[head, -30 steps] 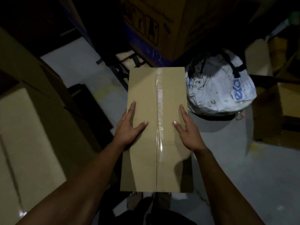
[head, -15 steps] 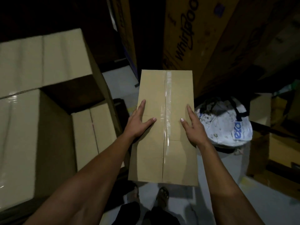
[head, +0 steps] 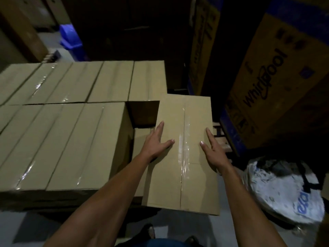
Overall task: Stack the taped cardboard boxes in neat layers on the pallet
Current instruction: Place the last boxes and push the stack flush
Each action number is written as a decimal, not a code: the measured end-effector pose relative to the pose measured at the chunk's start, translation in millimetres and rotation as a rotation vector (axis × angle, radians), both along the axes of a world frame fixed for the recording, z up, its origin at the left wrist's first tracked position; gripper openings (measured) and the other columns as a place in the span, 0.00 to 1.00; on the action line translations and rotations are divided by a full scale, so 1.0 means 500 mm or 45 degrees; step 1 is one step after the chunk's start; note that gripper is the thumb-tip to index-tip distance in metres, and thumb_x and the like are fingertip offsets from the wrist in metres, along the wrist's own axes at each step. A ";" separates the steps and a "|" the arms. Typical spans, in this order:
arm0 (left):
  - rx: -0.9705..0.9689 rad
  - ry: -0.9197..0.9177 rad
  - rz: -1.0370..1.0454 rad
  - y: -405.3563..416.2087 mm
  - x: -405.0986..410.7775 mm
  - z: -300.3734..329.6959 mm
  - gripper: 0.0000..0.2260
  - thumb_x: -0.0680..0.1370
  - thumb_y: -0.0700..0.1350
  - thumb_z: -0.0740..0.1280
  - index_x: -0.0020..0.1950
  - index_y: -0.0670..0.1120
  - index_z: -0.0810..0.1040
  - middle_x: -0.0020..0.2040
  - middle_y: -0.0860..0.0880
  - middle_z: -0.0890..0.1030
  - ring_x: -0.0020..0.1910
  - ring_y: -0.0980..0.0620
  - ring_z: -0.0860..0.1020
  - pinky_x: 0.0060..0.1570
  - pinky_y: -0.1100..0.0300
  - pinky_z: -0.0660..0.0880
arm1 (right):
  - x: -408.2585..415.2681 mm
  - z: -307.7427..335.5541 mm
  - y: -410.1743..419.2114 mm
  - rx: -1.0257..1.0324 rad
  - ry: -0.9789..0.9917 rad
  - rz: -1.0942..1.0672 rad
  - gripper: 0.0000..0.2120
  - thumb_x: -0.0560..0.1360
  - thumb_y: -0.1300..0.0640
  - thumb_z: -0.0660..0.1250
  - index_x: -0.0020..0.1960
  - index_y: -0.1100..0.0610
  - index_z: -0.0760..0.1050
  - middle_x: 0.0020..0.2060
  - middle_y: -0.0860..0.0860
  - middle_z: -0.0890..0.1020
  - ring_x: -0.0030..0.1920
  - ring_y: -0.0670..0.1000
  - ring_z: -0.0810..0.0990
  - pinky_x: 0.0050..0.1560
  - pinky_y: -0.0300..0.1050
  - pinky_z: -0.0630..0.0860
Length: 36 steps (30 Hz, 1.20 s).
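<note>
I carry a taped cardboard box (head: pixel 194 184) between both hands, its clear tape seam running away from me. My left hand (head: pixel 156 141) grips its left edge, thumb and one finger lying on top. On the right edge my right hand (head: pixel 213 150) holds it the same way. The box hangs at the right end of a stack of taped boxes (head: pixel 71 139), beside a gap (head: pixel 142 114) in the top layer. A lower box (head: pixel 140 139) shows in that gap. The pallet beneath the stack is hidden.
A tall Whirlpool carton (head: pixel 277 77) stands close on the right, with wooden slats (head: pixel 222 141) at its foot. A white printed bag (head: pixel 284 189) lies on the floor at right. A blue bin (head: pixel 71 40) stands far left. My feet (head: pixel 149 230) are on grey floor.
I have turned left with the box: the stack of taped boxes now fills the left of the view and the white bag has slid to the lower right. My hold is unchanged.
</note>
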State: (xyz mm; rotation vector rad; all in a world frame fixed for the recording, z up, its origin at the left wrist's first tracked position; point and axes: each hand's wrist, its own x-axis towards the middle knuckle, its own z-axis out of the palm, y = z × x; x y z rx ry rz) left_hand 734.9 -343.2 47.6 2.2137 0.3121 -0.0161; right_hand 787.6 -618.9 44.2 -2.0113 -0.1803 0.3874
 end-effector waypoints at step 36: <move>0.384 0.196 -0.055 0.379 -0.050 -0.134 0.34 0.78 0.59 0.71 0.81 0.50 0.64 0.84 0.46 0.58 0.83 0.45 0.52 0.80 0.43 0.57 | 0.033 -0.158 0.403 -0.122 0.139 0.143 0.43 0.82 0.59 0.67 0.85 0.51 0.41 0.78 0.48 0.61 0.76 0.48 0.61 0.76 0.45 0.59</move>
